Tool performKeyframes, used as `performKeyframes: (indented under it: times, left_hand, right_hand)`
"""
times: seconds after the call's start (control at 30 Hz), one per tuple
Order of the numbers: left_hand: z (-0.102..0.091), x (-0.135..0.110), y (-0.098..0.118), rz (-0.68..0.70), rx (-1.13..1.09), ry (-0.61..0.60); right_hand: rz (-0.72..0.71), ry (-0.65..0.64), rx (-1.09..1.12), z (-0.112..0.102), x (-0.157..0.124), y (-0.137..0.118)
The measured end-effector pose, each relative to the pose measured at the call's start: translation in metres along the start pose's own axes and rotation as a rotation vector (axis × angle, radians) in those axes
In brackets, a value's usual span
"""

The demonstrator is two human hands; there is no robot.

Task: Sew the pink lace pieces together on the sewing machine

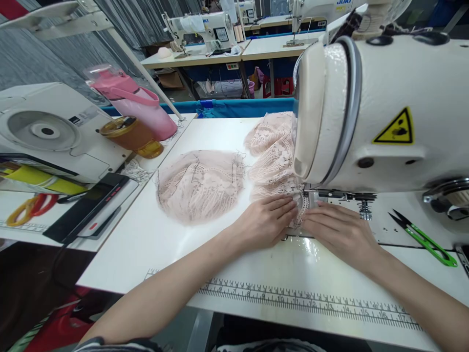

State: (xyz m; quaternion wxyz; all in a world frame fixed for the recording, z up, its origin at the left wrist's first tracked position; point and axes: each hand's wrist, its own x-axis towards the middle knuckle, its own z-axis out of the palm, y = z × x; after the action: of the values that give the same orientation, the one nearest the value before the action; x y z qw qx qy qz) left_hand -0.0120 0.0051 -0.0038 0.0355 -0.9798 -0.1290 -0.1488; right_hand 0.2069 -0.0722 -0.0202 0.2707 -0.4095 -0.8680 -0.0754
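A white sewing machine (384, 112) fills the right of the view, its needle area just above my hands. My left hand (267, 220) lies flat with fingers stretched out, pressing pink lace fabric (273, 164) onto the table beside the presser foot. My right hand (339, 232) rests flat on the other side of the foot, fingers extended, touching the edge of the same lace. A second piece of pink lace (200, 186) lies spread to the left, apart from both hands.
Green-handled thread snips (425, 239) lie at the right under the machine arm. A pink bottle (135, 102), an amber jar (130, 134), a white device (47, 129) and a dark control panel (91, 203) stand at the left. A printed ruler (311, 298) runs along the table's front edge.
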Motion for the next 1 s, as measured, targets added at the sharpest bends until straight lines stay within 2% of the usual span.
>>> performKeyframes:
  times: [0.23, 0.47, 0.73, 1.0]
  left_hand:
    - [0.002, 0.002, -0.002, -0.020, 0.004, 0.017]
    - [0.004, 0.002, 0.002, -0.074, 0.012, -0.023]
    - [0.005, 0.004, 0.007, -0.098, 0.038, 0.030]
    - [0.004, 0.006, 0.011, -0.113, 0.067, -0.005]
  right_hand:
    - [-0.001, 0.000, -0.032, 0.003, 0.002, 0.002]
    - [0.035, 0.022, -0.080, 0.001, 0.005, 0.003]
    - [0.062, 0.006, -0.110, 0.000, 0.005, 0.005]
    - [0.090, 0.023, -0.143, -0.002, 0.005, 0.010]
